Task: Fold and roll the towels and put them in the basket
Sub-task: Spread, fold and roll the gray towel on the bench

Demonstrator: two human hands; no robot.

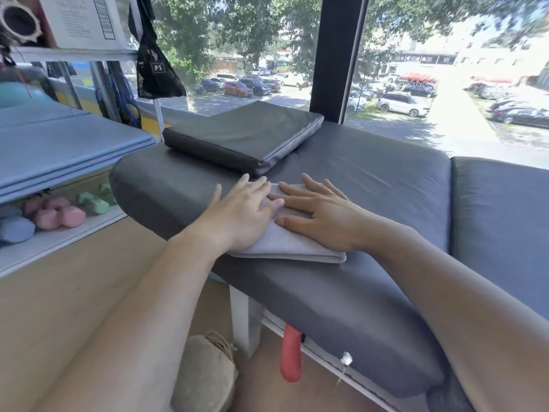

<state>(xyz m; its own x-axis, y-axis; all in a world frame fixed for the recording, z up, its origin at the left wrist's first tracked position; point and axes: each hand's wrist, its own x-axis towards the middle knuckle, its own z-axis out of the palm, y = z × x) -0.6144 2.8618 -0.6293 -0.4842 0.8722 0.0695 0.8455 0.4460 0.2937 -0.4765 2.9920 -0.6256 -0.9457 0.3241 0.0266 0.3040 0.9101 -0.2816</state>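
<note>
While both hands lie flat on it, the folded grey towel [285, 248] sits near the front edge of the padded dark grey bench [371, 179], a neat rectangle with its fold lines facing the camera. The left hand [243, 212] presses down on the towel's left part, fingers straight and spread, thumb out over the bench's padding. The right hand [320, 215] presses the right part, fingers straight and fanned, fingertips pointing toward the left hand. And look, the two hands meet in the middle: the fingertips touch or overlap over the cloth. Neither hand curls around anything; both are open and pushing flat.

Just beyond the hands a black square cushion [246, 135] lies on the bench, close to the towel but apart from it. Down on the floor, beside the bench's white leg [245, 319], sits a greyish woven basket [205, 379] with a rope-like rim; what it holds cannot be made out. A red handle-like piece [291, 355] hangs under the bench. On the left, a low shelf carries pink dumbbells [56, 214], green dumbbells [95, 202] and a blue one [16, 228], under stacked blue mats [65, 147].
</note>
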